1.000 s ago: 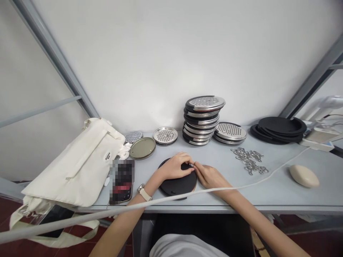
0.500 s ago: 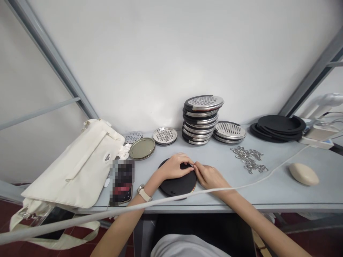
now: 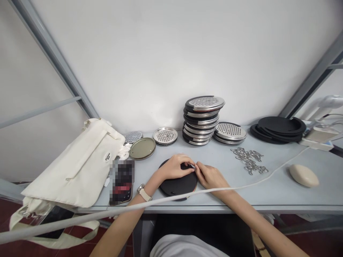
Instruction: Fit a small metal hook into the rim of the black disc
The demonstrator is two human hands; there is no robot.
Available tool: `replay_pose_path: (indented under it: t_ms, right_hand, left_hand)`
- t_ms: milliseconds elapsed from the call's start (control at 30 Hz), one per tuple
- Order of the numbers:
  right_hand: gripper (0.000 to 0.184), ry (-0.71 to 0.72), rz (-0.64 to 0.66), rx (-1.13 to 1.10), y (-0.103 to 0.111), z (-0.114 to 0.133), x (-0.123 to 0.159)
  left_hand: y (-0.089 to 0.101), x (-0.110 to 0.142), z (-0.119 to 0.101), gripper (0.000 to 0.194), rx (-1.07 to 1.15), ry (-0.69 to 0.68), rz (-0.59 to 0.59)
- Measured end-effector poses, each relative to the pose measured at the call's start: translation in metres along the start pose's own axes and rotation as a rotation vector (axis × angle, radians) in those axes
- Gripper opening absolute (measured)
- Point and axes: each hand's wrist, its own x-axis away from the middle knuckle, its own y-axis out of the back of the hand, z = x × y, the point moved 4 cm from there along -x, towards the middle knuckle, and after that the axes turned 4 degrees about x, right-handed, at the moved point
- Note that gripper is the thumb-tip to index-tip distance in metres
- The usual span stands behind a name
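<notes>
Seated work at a grey desk (image 3: 222, 160). A round black disc (image 3: 179, 184) lies flat near the middle of the front edge, black face up; being round, it shows no long axis, but a small dark knob (image 3: 173, 192) sits on its front part and points it toward that edge. The left hand (image 3: 178, 167), with a wristwatch (image 3: 144, 192) behind it, arches over the disc's back part, fingers and thumb curled together. The right hand (image 3: 211, 175) is bent at the disc's right side, thumb and finger bunched. The fingertips meet at a small shiny piece (image 3: 192, 165), too covered to give its direction; which hand grips it cannot be told. Toward the back edge stand a tall stack of graters (image 3: 202, 123) and, just right of it, a lower pile (image 3: 230, 134). Metal hooks (image 3: 249, 160) lie loose right of the hands. A white bag (image 3: 72, 164) overhangs the front left corner, beside a phone (image 3: 122, 182).
</notes>
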Motion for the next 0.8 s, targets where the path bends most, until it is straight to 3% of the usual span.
replay_pose_path:
  t_ms: [467, 800]
  right_hand:
    - [0.025, -0.037, -0.061, -0.014, 0.0022, -0.0051, 0.0005]
    - [0.025, 0.085, 0.068, 0.009, -0.0034, -0.0002, -0.0001]
  left_hand:
    - [-0.0023, 0.0002, 0.0001, 0.021, 0.096, 0.004, 0.036]
    - [0.0001, 0.0001, 0.0007, 0.013, -0.037, -0.004, -0.013]
